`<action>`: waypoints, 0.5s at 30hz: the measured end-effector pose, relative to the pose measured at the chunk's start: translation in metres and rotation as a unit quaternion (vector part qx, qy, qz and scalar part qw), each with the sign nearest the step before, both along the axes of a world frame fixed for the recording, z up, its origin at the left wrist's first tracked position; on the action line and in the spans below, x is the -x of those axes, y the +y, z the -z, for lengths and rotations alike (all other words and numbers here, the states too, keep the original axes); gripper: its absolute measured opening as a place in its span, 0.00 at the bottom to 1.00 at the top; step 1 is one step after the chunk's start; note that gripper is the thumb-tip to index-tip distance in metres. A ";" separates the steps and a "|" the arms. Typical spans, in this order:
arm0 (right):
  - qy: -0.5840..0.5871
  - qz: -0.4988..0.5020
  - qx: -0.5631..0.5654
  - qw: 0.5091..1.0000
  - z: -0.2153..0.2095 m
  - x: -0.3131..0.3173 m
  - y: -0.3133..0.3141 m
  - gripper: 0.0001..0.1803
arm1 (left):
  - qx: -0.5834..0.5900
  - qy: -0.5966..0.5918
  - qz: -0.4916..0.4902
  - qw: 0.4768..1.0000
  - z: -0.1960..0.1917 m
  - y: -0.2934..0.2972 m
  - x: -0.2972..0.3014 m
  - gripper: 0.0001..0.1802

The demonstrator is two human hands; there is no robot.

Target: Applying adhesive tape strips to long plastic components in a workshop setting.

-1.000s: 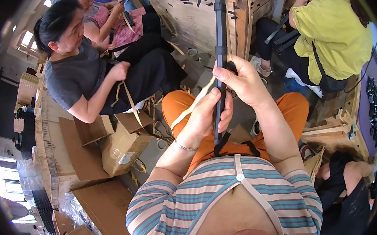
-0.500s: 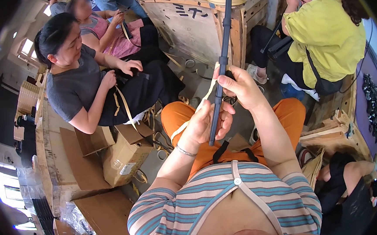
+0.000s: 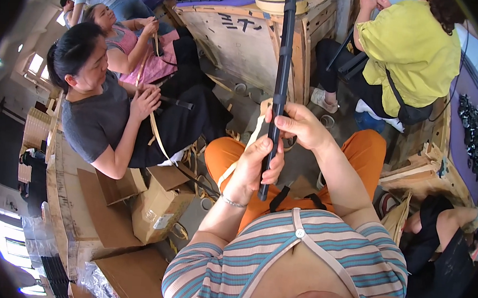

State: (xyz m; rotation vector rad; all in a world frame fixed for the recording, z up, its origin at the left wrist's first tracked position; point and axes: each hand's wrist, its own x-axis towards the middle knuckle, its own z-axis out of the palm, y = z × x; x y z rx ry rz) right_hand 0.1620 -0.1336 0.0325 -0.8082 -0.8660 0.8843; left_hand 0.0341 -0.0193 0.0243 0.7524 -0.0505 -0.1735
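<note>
A long black rod (image 3: 286, 39) with thicker collars along it stands nearly upright before me, its lower end between my knees. My left hand (image 3: 255, 164) is wrapped round the rod near that lower end. Higher up, my right hand (image 3: 305, 125) pinches the rod, thumb across its front. A pale cream strip (image 3: 258, 129) runs beside the rod from near my right fingertips, past my left hand and down over my orange trouser leg. Whether my right fingers also grip the strip's upper end is hidden behind the rod.
An open cardboard box (image 3: 160, 207) stands at my left, beside a co-worker in grey (image 3: 99, 131) handling a similar strip. Ahead is a wooden crate (image 3: 241, 44) with tape rolls (image 3: 280, 2) on top. A person in yellow (image 3: 409, 55) sits at the right, near black parts (image 3: 473, 135) on purple cloth.
The rod has slid a little lower and tilted slightly, and both my hands have come down with it. The co-worker in grey has brought both hands together.
</note>
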 end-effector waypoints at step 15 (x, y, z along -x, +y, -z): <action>-0.017 0.072 0.126 0.989 0.028 -0.023 -0.011 0.21 | -0.235 -0.029 -0.093 0.967 0.024 0.001 0.014 0.15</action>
